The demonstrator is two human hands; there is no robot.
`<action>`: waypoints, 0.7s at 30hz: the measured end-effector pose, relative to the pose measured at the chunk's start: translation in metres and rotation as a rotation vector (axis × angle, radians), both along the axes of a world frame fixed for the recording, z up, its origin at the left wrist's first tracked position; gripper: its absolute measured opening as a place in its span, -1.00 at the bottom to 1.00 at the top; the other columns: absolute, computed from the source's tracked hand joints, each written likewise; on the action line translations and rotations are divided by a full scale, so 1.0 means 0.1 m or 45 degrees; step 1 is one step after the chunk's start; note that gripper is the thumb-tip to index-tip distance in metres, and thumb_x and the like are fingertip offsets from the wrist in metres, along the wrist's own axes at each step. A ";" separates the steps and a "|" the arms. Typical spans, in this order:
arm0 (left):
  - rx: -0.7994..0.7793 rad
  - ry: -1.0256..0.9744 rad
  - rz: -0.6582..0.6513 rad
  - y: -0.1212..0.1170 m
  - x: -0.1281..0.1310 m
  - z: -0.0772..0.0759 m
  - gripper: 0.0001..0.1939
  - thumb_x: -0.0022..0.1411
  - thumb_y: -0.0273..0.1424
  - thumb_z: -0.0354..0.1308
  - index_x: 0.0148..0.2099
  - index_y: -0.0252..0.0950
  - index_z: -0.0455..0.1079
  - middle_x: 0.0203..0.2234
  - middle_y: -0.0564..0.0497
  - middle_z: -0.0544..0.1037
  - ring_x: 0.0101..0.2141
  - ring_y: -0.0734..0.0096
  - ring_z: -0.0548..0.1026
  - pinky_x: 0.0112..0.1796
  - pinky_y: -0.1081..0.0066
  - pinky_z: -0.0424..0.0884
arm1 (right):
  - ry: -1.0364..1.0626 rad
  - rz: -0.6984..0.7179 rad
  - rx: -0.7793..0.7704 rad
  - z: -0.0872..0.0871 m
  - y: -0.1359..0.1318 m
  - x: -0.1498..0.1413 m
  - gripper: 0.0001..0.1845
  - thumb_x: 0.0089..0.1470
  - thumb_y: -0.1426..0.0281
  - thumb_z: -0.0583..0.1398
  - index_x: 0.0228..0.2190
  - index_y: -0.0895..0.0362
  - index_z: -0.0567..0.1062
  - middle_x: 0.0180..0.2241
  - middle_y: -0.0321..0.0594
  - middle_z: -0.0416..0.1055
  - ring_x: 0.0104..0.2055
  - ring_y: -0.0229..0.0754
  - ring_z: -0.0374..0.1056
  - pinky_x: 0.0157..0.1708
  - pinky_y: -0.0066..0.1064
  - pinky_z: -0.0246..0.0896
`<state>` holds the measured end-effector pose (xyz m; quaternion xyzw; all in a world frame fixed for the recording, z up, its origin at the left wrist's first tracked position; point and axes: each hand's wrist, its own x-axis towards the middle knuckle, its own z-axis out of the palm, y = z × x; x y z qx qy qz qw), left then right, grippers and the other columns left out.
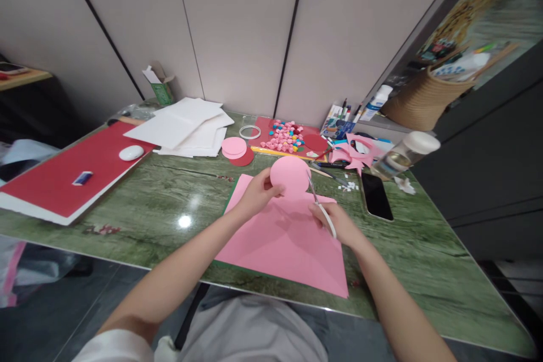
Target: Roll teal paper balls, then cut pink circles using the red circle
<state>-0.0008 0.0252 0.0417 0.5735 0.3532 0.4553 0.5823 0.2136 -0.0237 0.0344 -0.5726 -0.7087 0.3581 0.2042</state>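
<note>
My left hand (263, 188) pinches the left edge of a round pink paper disc (291, 174), held just above the table. In my right hand (333, 220) is a pair of scissors (326, 219) with white handles, its blades touching the disc's right edge. Below both hands lies a large pink paper sheet (284, 243), with a strip of green showing along its left and front edges. Farther back, pink discs (233, 147) lie over a red disc (242, 157).
White sheets (182, 124) and a red board (76, 172) lie left. Small coloured balls (285, 137) rest at the back. On the right are pink scraps (354, 150), a phone (377, 197), a clear bottle (403, 155) and tiny white bits (348, 184).
</note>
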 end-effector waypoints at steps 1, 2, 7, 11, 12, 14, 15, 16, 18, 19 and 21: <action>0.002 0.002 0.004 0.00 0.00 -0.01 -0.67 0.01 -0.38 0.14 -0.14 -0.37 0.26 -0.34 -0.02 0.40 -0.39 0.49 0.40 -0.39 0.46 0.41 | -0.001 0.001 -0.001 0.00 0.00 0.00 -0.48 0.08 0.09 -0.05 -0.72 0.18 0.22 -0.72 -0.34 0.16 -0.63 -0.35 0.08 -0.57 -0.49 -0.06; 0.003 0.006 0.004 0.01 0.00 -0.01 -0.67 0.01 -0.38 0.13 -0.14 -0.37 0.26 -0.34 -0.03 0.40 -0.39 0.48 0.40 -0.39 0.45 0.41 | -0.001 0.002 0.000 0.00 0.00 0.00 -0.48 0.08 0.09 -0.05 -0.72 0.18 0.22 -0.72 -0.34 0.16 -0.63 -0.35 0.09 -0.57 -0.49 -0.05; 0.001 0.037 0.015 0.01 -0.01 0.01 -0.72 0.03 -0.39 0.12 -0.19 -0.40 0.30 -0.37 -0.04 0.41 -0.40 0.49 0.39 -0.38 0.45 0.39 | -0.004 -0.001 -0.009 0.00 0.00 0.01 -0.48 0.08 0.10 -0.03 -0.72 0.18 0.23 -0.73 -0.34 0.16 -0.63 -0.35 0.09 -0.57 -0.50 -0.05; -0.017 0.039 0.034 0.02 -0.01 0.01 -0.73 0.02 -0.37 0.12 -0.21 -0.41 0.32 -0.37 -0.05 0.42 -0.40 0.48 0.38 -0.38 0.44 0.38 | -0.019 -0.018 -0.017 -0.01 0.00 0.01 -0.48 0.06 0.09 -0.01 -0.73 0.18 0.23 -0.73 -0.33 0.18 -0.63 -0.35 0.10 -0.57 -0.49 -0.04; -0.022 0.035 0.036 0.02 -0.01 0.00 -0.73 0.02 -0.37 0.12 -0.22 -0.41 0.33 -0.37 -0.05 0.42 -0.40 0.48 0.37 -0.38 0.44 0.38 | -0.023 -0.023 -0.017 -0.01 0.00 0.01 -0.48 0.05 0.08 -0.01 -0.73 0.18 0.23 -0.73 -0.33 0.18 -0.63 -0.34 0.10 -0.57 -0.49 -0.04; -0.034 0.025 0.032 0.02 -0.01 -0.01 -0.74 0.03 -0.35 0.10 -0.23 -0.40 0.33 -0.38 -0.04 0.41 -0.40 0.48 0.37 -0.37 0.44 0.37 | -0.024 -0.027 -0.023 -0.02 0.00 0.01 -0.47 0.05 0.07 -0.01 -0.73 0.18 0.23 -0.74 -0.33 0.18 -0.64 -0.34 0.10 -0.58 -0.49 -0.04; -0.041 0.020 0.028 0.03 -0.01 -0.02 -0.74 0.03 -0.35 0.10 -0.23 -0.40 0.33 -0.39 -0.03 0.41 -0.41 0.49 0.37 -0.38 0.44 0.37 | -0.018 -0.027 -0.025 -0.02 0.00 0.01 -0.47 0.05 0.06 -0.02 -0.73 0.18 0.23 -0.74 -0.33 0.18 -0.64 -0.34 0.10 -0.59 -0.49 -0.04; -0.047 0.016 0.023 0.03 -0.01 -0.02 -0.75 0.04 -0.34 0.09 -0.24 -0.40 0.32 -0.39 -0.03 0.40 -0.41 0.49 0.37 -0.38 0.44 0.37 | -0.010 -0.023 -0.027 -0.02 0.00 0.01 -0.46 0.05 0.05 -0.02 -0.73 0.17 0.23 -0.74 -0.33 0.18 -0.65 -0.34 0.10 -0.59 -0.49 -0.04; -0.060 0.015 0.012 0.03 -0.01 -0.02 -0.75 0.03 -0.33 0.09 -0.25 -0.40 0.31 -0.41 -0.01 0.39 -0.42 0.50 0.36 -0.39 0.44 0.36 | 0.005 -0.013 -0.025 -0.01 0.00 0.01 -0.45 0.05 0.04 -0.04 -0.74 0.17 0.23 -0.74 -0.32 0.18 -0.65 -0.34 0.09 -0.59 -0.49 -0.04; -0.063 0.019 0.005 0.04 -0.01 -0.02 -0.75 0.03 -0.33 0.09 -0.26 -0.40 0.31 -0.42 -0.01 0.39 -0.43 0.50 0.36 -0.39 0.45 0.36 | 0.007 -0.007 -0.022 0.00 0.00 0.01 -0.45 0.06 0.04 -0.05 -0.74 0.17 0.23 -0.73 -0.32 0.19 -0.65 -0.34 0.10 -0.58 -0.49 -0.04; -0.065 0.036 -0.011 0.03 0.00 -0.02 -0.77 0.03 -0.34 0.09 -0.27 -0.40 0.31 -0.43 0.00 0.38 -0.43 0.50 0.35 -0.40 0.46 0.35 | 0.000 0.000 -0.016 0.01 0.00 0.01 -0.44 0.06 0.04 -0.06 -0.73 0.17 0.24 -0.73 -0.31 0.20 -0.64 -0.34 0.10 -0.58 -0.49 -0.03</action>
